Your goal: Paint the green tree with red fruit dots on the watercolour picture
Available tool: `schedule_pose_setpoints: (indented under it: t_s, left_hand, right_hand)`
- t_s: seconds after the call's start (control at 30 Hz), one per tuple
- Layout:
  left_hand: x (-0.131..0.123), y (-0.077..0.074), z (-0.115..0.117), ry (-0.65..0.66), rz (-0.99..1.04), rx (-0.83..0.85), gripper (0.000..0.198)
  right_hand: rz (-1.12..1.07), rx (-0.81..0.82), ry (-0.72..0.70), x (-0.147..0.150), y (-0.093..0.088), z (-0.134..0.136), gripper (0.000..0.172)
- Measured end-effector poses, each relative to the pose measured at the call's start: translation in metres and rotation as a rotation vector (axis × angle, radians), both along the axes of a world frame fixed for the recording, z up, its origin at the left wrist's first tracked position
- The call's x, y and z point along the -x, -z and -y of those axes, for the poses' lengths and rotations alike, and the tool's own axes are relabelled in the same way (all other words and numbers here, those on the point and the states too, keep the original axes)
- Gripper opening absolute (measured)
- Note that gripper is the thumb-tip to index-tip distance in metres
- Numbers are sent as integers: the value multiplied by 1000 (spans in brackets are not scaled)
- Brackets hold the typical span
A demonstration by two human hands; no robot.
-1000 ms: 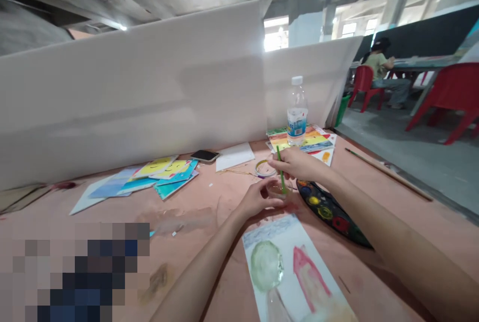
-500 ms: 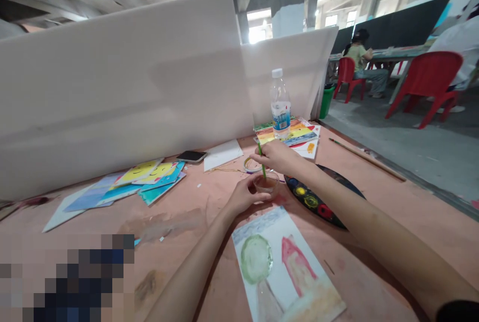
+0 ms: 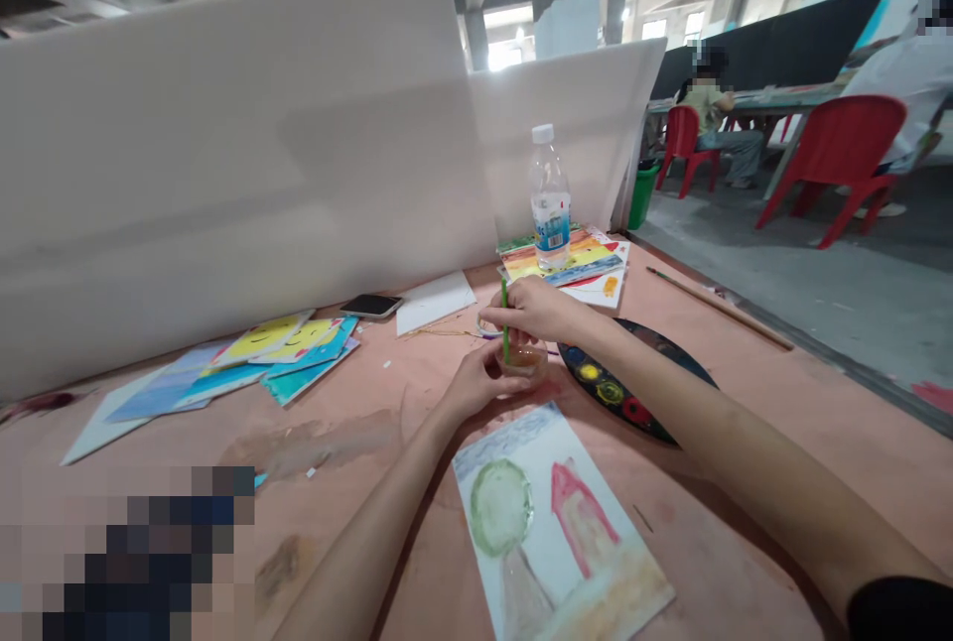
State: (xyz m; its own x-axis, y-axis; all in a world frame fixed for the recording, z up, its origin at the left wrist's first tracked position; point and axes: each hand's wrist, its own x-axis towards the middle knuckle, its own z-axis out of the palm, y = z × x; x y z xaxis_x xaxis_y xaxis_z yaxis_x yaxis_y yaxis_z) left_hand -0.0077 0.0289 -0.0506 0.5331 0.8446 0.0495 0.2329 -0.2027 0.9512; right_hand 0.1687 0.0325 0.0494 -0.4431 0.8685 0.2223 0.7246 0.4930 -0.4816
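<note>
My left hand (image 3: 480, 383) curls its fingers round the side of a small clear cup (image 3: 532, 360) of brownish water on the table. Above it, my right hand (image 3: 530, 309) pinches a green-handled paintbrush (image 3: 505, 319), held nearly upright with its lower end in the cup; the bristles are hidden. A painting (image 3: 555, 532) with a green round tree and a red-outlined shape lies just in front of the cup. Partly under my right forearm is a dark oval paint palette (image 3: 617, 393) with yellow and red paint. A roll of tape (image 3: 488, 325) sits behind my hands.
A water bottle (image 3: 551, 204) stands on painted sheets (image 3: 596, 269) at the back. To the left lie a phone (image 3: 370, 306), a white card (image 3: 436, 302) and several painted cards (image 3: 298, 338). A long brush (image 3: 719, 309) rests near the right edge. White boards (image 3: 298, 175) stand behind the table.
The brush has shifted toward the cup's left side and sits slightly lower, with my right hand moved along with it. My left hand stays at the cup. The view has shifted slightly.
</note>
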Motion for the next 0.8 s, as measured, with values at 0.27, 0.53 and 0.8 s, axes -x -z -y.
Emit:
schedule_pose_setpoints:
  t_s: [0.27,0.53,0.8]
  left_hand:
    - [0,-1,-3,-7,-27,-5,57]
    - [-4,-6,5,-50,2,-12,53]
    - [-5,-8,4,-19,12,-35,53]
  right_hand:
    - [34,-59,-49,-1,-6,5,42]
    - [90,-285,66,-4,-30,22,41]
    - [171,-383,156,-9,-38,28,39]
